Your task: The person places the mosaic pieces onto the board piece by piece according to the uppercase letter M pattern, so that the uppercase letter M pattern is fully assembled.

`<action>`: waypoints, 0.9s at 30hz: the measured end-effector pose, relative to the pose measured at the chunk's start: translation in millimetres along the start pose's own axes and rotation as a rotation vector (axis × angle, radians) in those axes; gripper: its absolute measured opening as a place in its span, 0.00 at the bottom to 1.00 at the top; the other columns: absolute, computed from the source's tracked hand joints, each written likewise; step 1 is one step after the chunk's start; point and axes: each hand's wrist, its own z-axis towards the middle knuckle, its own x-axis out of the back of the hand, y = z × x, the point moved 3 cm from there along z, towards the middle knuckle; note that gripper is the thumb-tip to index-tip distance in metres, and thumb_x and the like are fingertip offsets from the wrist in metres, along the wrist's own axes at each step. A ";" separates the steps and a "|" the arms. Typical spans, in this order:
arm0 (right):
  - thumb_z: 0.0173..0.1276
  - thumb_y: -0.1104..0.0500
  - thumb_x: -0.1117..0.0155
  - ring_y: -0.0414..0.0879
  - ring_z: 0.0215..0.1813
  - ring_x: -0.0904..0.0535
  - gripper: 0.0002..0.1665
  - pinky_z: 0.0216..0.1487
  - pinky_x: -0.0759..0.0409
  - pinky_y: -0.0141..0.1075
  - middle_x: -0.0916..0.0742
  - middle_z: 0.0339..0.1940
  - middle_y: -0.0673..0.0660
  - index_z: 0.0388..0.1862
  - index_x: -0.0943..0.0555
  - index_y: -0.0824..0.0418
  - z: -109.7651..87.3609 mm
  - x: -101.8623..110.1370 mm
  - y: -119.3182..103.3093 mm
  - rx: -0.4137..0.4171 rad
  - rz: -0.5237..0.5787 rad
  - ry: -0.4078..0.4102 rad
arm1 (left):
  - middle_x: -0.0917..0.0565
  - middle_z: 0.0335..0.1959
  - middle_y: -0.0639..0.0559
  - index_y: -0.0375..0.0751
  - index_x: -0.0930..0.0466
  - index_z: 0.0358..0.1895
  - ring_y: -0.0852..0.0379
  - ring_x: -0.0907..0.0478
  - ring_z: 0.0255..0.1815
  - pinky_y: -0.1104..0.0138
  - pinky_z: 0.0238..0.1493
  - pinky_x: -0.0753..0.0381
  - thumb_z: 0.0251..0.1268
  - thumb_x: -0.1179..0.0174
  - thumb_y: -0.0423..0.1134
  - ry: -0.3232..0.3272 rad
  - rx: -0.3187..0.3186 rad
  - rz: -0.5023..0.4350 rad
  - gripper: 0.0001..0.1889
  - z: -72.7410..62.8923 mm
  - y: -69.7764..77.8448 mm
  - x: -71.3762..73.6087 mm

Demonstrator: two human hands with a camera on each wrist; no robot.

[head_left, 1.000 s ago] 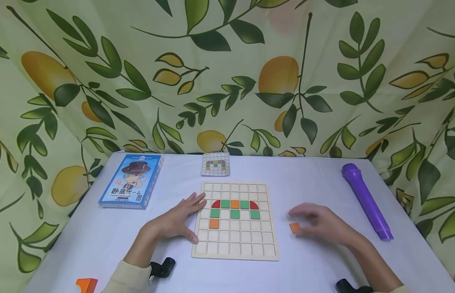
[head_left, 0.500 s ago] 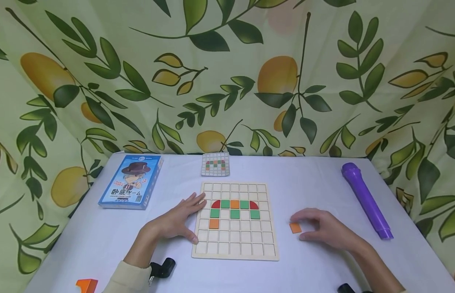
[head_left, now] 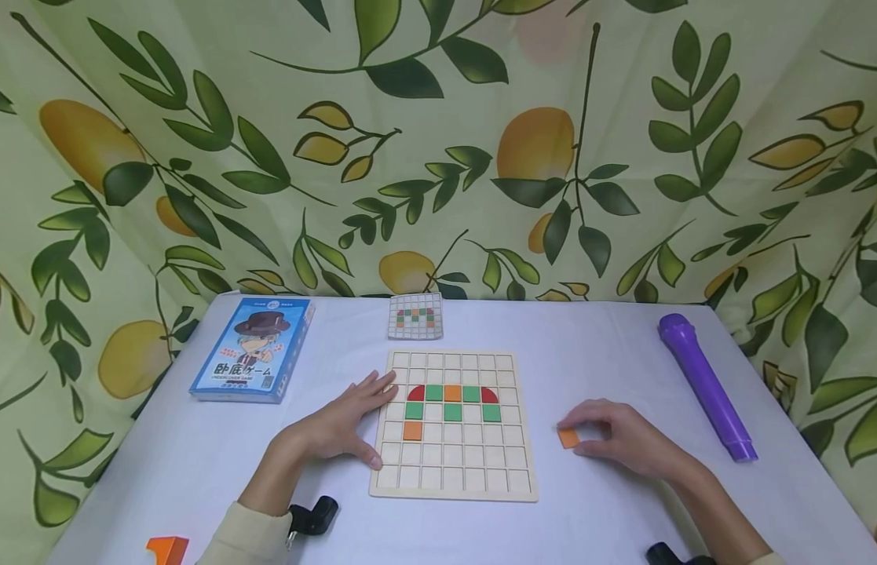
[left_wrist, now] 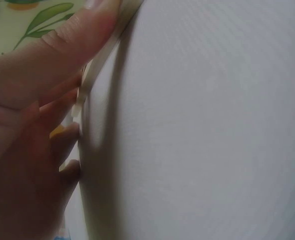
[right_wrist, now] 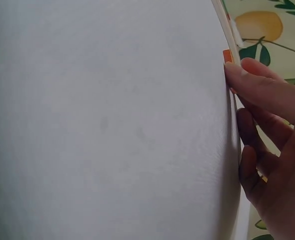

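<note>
A wooden grid board (head_left: 452,479) lies on the white table. Red rounded pieces (head_left: 417,393), several green square tiles (head_left: 453,412) and two orange square tiles (head_left: 413,431) sit in its cells. Along the board's left edge rests my left hand (head_left: 339,424), fingers spread and thumb on the rim; the left wrist view shows the thumb (left_wrist: 82,45) against that edge. To the right of the board, my right hand (head_left: 625,439) pinches a loose orange square tile (head_left: 568,439) between thumb and index finger. In the right wrist view the thumb partly covers this tile (right_wrist: 227,56).
A small pattern card (head_left: 416,317) with a coloured grid lies behind the board. The blue game box (head_left: 254,349) is at the back left, a purple tube (head_left: 707,388) at the right. Near the front left is an orange object (head_left: 168,551), cut off by the frame.
My right thumb, apart from the orange tile half a second ago, has come in against it. The tile has barely shifted. My left hand and the board stay put.
</note>
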 end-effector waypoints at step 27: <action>0.59 0.58 0.22 0.31 0.47 0.17 0.13 0.50 0.16 0.26 0.09 0.44 0.49 0.45 0.10 0.51 25.4 -14.3 -31.2 0.161 0.176 -0.048 | 0.50 0.86 0.55 0.47 0.40 0.80 0.45 0.64 0.89 0.41 0.86 0.59 0.35 0.16 0.48 0.004 -0.008 -0.008 0.61 -0.3 -0.7 0.1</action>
